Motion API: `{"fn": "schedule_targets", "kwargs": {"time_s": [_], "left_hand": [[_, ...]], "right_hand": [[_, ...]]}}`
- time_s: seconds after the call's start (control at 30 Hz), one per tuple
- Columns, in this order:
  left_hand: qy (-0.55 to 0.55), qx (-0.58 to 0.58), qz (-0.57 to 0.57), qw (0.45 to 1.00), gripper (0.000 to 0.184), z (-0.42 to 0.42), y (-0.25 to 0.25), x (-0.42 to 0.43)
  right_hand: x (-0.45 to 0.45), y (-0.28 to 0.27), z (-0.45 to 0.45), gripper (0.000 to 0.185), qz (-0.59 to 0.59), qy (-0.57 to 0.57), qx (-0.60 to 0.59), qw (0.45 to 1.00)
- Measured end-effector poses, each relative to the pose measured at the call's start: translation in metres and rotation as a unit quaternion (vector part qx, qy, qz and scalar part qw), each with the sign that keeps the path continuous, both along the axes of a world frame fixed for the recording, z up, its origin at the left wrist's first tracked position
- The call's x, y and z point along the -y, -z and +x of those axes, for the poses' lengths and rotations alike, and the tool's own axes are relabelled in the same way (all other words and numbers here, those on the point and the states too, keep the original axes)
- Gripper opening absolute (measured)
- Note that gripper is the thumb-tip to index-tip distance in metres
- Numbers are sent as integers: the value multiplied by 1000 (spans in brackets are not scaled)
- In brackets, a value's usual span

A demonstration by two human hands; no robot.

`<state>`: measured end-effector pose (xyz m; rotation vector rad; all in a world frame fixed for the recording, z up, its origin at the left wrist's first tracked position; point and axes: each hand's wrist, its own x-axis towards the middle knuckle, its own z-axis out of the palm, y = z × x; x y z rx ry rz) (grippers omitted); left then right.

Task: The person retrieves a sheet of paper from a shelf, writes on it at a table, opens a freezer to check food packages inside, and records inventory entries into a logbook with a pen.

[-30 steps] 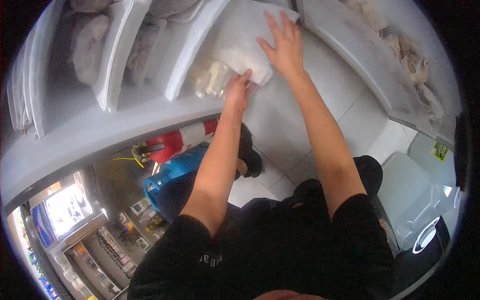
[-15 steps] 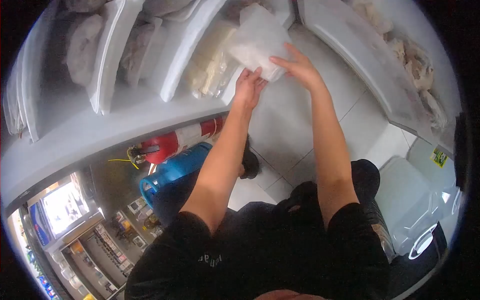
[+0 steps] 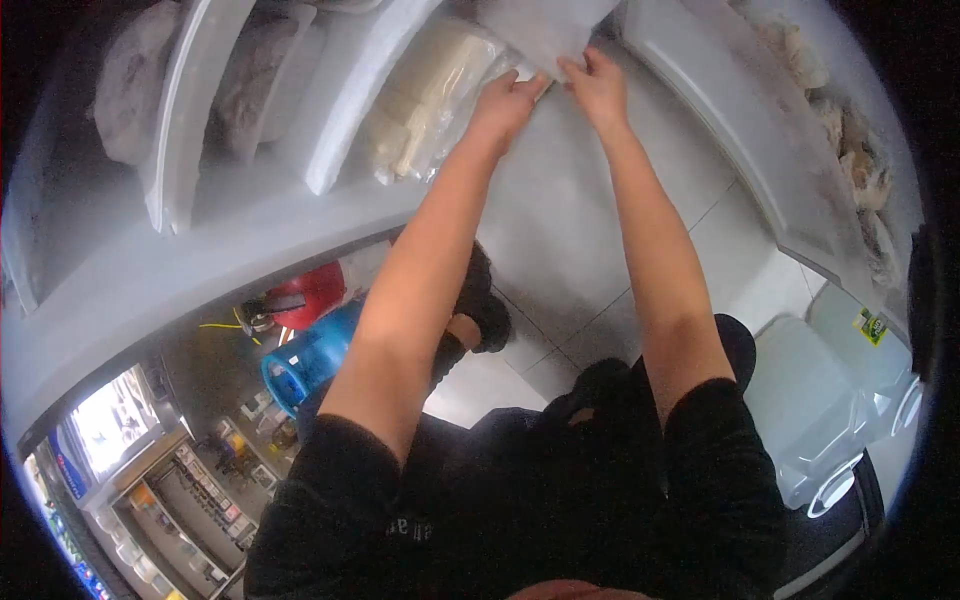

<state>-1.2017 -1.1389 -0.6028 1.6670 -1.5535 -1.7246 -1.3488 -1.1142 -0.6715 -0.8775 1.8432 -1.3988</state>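
A whitish, cloudy plastic bag point(image 3: 548, 32) reaches the top edge of the view, its far part cut off. My left hand point(image 3: 508, 108) is closed at the bag's near left corner, thumb and fingers pinched there. On the other side, my right hand point(image 3: 600, 90) grips the near edge between thumb and fingers. What the bag contains cannot be made out. Left of it, a clear pack of pale yellow food point(image 3: 440, 95) lies in the freezer's bottom compartment, beside my left hand.
White freezer shelves point(image 3: 360, 95) with frosty bags fill the upper left. The open freezer door point(image 3: 715, 130) holds bagged items on the right. Below stand a blue gas cylinder point(image 3: 310, 360), a red fire extinguisher point(image 3: 310, 295) and translucent jugs point(image 3: 805, 400).
Both hands and the bag have moved farther away, toward the top of the view. My right hand has shifted from the bag's right side to its near edge. The view has shifted slightly.
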Motion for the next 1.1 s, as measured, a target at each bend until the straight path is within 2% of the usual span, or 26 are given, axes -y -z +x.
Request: {"fn": "schedule_targets", "kwargs": {"time_s": [0.03, 0.07, 0.13, 0.17, 0.23, 0.27, 0.33, 0.37, 0.43, 0.47, 0.53, 0.57, 0.63, 0.67, 0.7, 0.73, 0.77, 0.83, 0.97, 1.03, 1.07, 1.1], "left_hand": [[4, 31, -51, 998, 65, 7, -2, -4], [4, 33, -50, 998, 65, 16, -5, -6], [130, 143, -166, 967, 57, 40, -5, -10], [132, 145, -164, 967, 57, 51, -5, -13], [123, 189, -260, 939, 47, 71, -6, -17], [125, 190, -259, 939, 47, 80, -9, -16], [124, 250, -373, 885, 45, 91, -13, -14], [125, 251, -372, 885, 45, 93, -13, -11], [157, 306, -501, 794, 53, 94, -13, -3], [159, 308, -501, 793, 53, 90, -12, -1], [191, 362, -502, 762, 53, 80, -7, 4], [192, 362, -500, 763, 53, 77, -6, 10], [240, 454, -457, 726, 56, 76, -2, 22], [243, 455, -451, 729, 56, 81, 0, 26], [223, 433, -437, 756, 49, 87, -2, 33], [202, 410, -423, 782, 43, 92, -3, 39], [205, 409, -422, 783, 43, 98, -1, 43], [226, 389, -400, 799, 26, 106, -2, 52], [252, 392, -342, 816, 31, 101, -13, 63], [183, 413, -289, 844, 39, 100, -16, 65], [183, 412, -288, 845, 39, 101, -18, 64], [140, 386, -295, 863, 42, 105, -16, 69]], "right_hand": [[5, 3, 4, 47, -12, 27, -110, 993], [10, 6, 6, 47, -10, 27, -108, 994], [18, -4, 7, 49, 6, 21, -140, 990], [23, -1, 9, 49, 8, 22, -137, 990], [52, 19, 6, 44, -2, -65, -221, 973], [67, 32, 6, 44, -1, -65, -219, 974], [101, 66, 7, 43, 55, -66, -383, 920], [121, 93, 7, 43, 56, -67, -382, 920], [153, 151, 14, 23, -23, -136, -379, 915], [160, 163, 19, 23, -23, -135, -377, 916], [164, 169, 25, 26, -121, -264, -234, 928], [162, 174, 21, 26, -119, -265, -232, 928], [145, 167, 10, 25, -101, -333, -181, 920], [126, 149, 17, 25, -96, -336, -176, 920], [100, 117, 28, 26, -101, -150, -132, 975], [76, 91, 39, 27, -102, 44, -85, 990], [58, 76, 48, 27, -99, 46, -85, 990], [39, 53, 60, 38, 94, 78, -140, 983], [21, 28, 90, 33, 103, 57, -101, 988], [14, 15, 94, 31, 66, -42, 13, 997], [15, 11, 94, 31, 68, -42, 12, 997], [20, 15, 93, 31, 57, -92, 101, 989]]}}
